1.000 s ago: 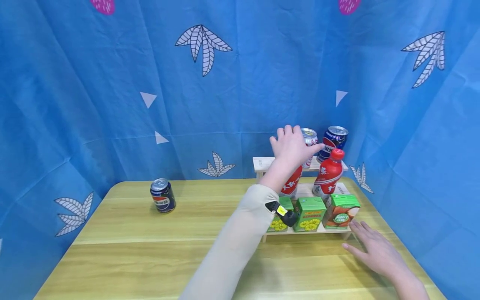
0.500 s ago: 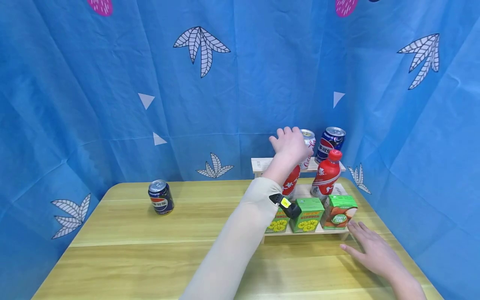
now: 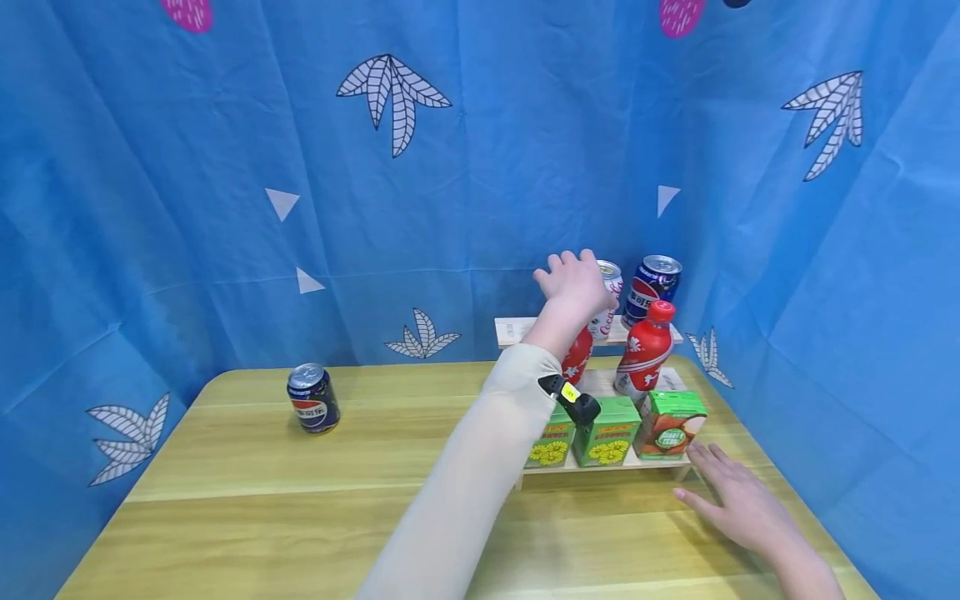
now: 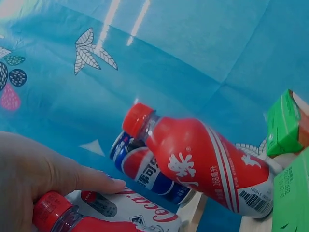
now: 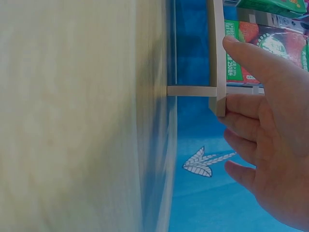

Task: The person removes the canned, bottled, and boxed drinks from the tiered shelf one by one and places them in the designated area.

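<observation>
Two hands at a wooden shelf (image 3: pixel 514 332), right of centre in the head frame. Reaches with the left hand (image 3: pixel 576 287) to the top tier, just beside a white cola can (image 4: pixel 128 205); in the left wrist view, thumb laid along the can's side. Fingers spread in the head view, undersides hidden — cannot tell if gripping or just touching.

White cola can upright on the top tier, right of centre in the frame, partly behind the left hand. Just right of it, a blue can (image 3: pixel 651 292), upright too.

Rests the right hand (image 3: pixel 738 504) at lower right, fingers straight and loose, fingertips by the shelf's near right corner, just beside a brown-and-green juice box (image 3: pixel 670 427).

On the bottom tier, left of that box, two more cartons with yellow flowers: a middle carton (image 3: pixel 609 433) and a left carton (image 3: pixel 551 447), partly behind the sleeve (image 3: pixel 457 483). Behind the boxes, two red bottles: a right bottle (image 3: pixel 645 352), a left bottle (image 3: pixel 577 357) mostly covered by the left arm.

Farther left in frame, well apart from the shelf, a second blue can (image 3: pixel 312 400) upright on the table (image 3: pixel 225 525) — blue leaf-print curtain (image 3: pixel 187 167) behind.
</observation>
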### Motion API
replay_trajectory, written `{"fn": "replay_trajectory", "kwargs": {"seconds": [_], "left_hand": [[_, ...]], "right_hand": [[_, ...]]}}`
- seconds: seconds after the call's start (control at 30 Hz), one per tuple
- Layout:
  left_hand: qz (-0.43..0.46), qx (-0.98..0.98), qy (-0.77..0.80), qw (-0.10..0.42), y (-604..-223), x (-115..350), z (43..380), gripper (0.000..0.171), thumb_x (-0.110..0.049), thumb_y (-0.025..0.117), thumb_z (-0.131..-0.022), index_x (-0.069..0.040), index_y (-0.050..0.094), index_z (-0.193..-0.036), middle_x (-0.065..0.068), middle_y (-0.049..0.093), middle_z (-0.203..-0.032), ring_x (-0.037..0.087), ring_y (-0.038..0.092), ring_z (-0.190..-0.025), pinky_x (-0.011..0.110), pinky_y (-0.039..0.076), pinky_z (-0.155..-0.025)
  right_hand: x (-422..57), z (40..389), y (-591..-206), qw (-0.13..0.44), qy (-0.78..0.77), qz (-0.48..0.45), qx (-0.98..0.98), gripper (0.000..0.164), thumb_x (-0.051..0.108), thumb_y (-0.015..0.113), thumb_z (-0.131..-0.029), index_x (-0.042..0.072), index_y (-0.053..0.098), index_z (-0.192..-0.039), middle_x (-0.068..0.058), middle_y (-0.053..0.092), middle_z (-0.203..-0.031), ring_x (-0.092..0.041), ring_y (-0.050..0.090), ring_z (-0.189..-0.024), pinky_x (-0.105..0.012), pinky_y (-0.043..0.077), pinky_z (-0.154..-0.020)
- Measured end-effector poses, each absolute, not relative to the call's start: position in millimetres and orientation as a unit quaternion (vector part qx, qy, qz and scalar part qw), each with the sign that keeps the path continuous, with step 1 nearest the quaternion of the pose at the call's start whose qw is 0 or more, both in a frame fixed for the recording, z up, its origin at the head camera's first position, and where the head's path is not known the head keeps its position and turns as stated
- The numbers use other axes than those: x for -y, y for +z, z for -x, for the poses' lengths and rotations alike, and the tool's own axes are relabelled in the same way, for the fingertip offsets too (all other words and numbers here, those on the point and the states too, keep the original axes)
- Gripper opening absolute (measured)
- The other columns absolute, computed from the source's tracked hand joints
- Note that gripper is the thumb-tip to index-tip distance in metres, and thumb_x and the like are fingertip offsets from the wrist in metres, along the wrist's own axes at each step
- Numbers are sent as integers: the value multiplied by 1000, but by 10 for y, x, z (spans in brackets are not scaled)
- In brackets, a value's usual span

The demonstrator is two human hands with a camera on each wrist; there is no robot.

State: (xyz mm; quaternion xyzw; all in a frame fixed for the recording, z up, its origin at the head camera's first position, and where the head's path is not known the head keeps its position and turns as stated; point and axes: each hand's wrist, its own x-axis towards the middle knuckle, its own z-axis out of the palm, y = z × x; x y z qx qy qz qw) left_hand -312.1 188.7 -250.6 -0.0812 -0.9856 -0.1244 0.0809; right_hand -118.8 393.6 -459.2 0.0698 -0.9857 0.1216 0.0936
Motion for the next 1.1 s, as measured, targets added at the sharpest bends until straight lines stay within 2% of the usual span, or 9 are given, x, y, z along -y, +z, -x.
{"fn": "replay_trajectory", "kwargs": {"seconds": [0.6,0.83,1.1], "left_hand": [[151,975,-92,132,-2482,-1815,3179,75,-64,77,-69,-29,52,-130,-9,57,-128,16,39,-126,40,36,-105],[158,969,-89,165,-2482,-1775,3195,68,-65,74,-71,-29,58,-126,-10,59,-123,15,40,-122,39,37,-102],[161,959,-100,209,-2470,-1673,3202,77,-70,68,-73,-30,51,-136,-10,57,-130,15,40,-124,37,37,-102]], "right_hand": [[-3922,1200,-4610,107,125,-73,984,75,48,64,-89,-5,47,-139,-26,43,-147,-50,39,-133,-62,32,-104],[-3922,1208,-4618,106,126,-73,984,75,48,64,-89,-5,47,-139,-26,43,-147,-51,39,-133,-62,32,-104],[-3930,1193,-4610,100,132,-70,984,75,48,63,-90,-5,46,-140,-27,41,-148,-51,37,-134,-64,30,-105]]}}
